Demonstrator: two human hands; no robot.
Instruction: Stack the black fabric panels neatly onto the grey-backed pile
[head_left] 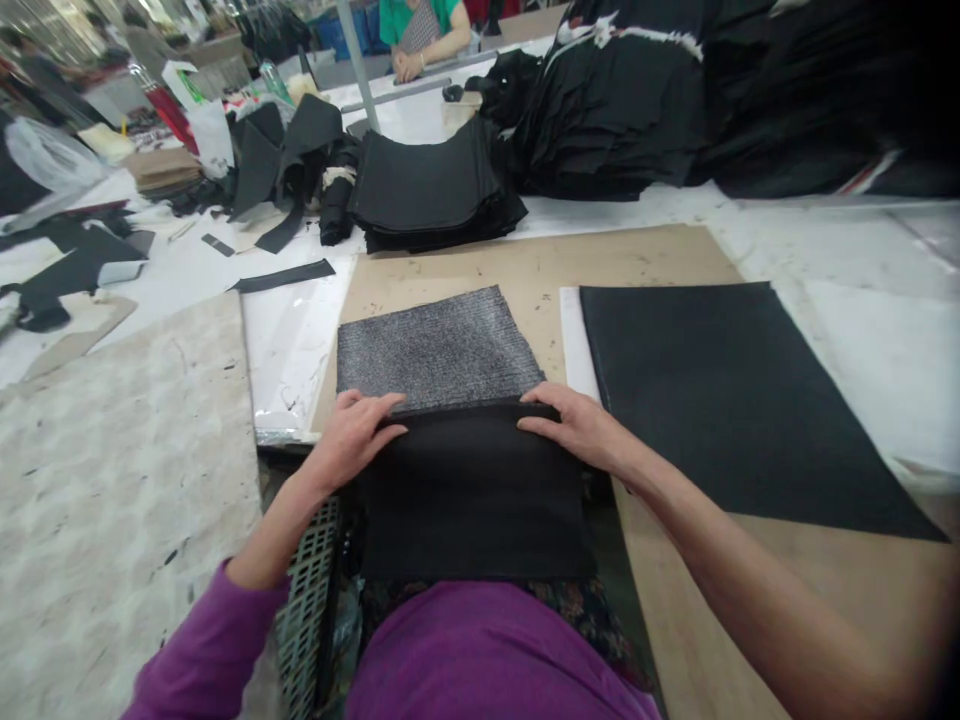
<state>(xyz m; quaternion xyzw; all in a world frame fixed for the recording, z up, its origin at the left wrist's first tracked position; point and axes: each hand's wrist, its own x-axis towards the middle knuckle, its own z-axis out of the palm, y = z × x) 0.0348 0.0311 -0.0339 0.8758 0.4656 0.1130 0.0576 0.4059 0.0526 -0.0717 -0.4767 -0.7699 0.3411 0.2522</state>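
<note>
A black fabric panel (476, 490) hangs over the table's front edge toward my lap. Along its upper edge runs a folded or seamed ridge, and a grey speckled fabric piece (439, 345) lies flat just beyond it. Whether the black and grey parts are one piece, I cannot tell. My left hand (356, 435) pinches the ridge at its left end, thumb below and fingers above. At the right end, my right hand (576, 425) grips the same ridge in a similar way.
A large black sheet (712, 380) lies to the right, over brown board. A stack of black panels (431, 185) stands ahead, with dark bundles (611, 110) behind. At left are a pale padded board (120, 500) and a green crate (304, 600). Across the table a person's hands (409, 65) show.
</note>
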